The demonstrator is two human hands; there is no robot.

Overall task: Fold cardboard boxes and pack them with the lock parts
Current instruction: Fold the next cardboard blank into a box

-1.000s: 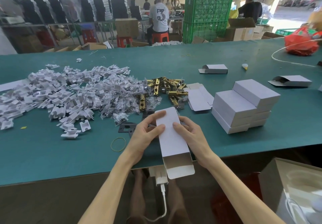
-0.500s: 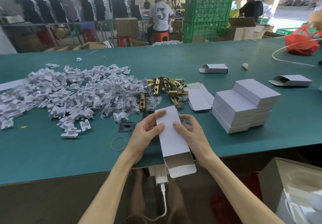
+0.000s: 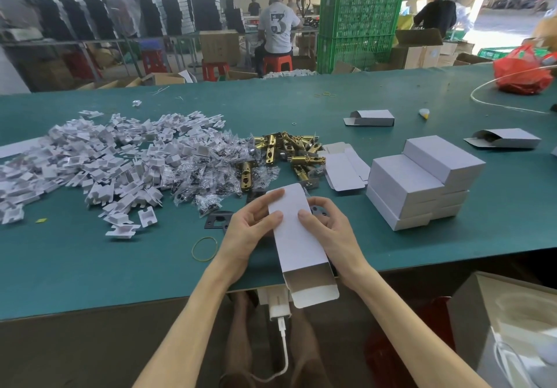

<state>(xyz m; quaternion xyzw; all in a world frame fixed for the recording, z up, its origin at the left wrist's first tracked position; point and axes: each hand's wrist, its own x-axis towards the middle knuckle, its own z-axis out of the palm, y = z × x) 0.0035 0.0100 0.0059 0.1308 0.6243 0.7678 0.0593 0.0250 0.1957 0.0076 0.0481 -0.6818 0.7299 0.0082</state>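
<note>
A long white cardboard box [image 3: 297, 237] lies lengthwise between my hands over the table's near edge, its near end open with the flap hanging out. My left hand [image 3: 251, 228] grips its left side, thumb on top. My right hand [image 3: 328, 231] grips the right side, thumb pressed on the top face. Brass lock latches [image 3: 286, 152] lie in a pile just beyond. Left of them spread small bagged screws [image 3: 211, 176] and white card inserts [image 3: 99, 161]. Dark strike plates [image 3: 218, 218] lie by my left hand.
A stack of closed white boxes [image 3: 422, 179] stands at the right, flat box blanks [image 3: 346, 167] beside it. Two half-folded boxes [image 3: 370, 117] [image 3: 503, 139] lie farther back. A rubber band [image 3: 205, 247] sits near the green table's [image 3: 90, 267] front edge. A red bag [image 3: 523, 71] sits far right.
The box has slid slightly toward me and its open end hangs a little lower over the table edge. Both hands keep the same hold.
</note>
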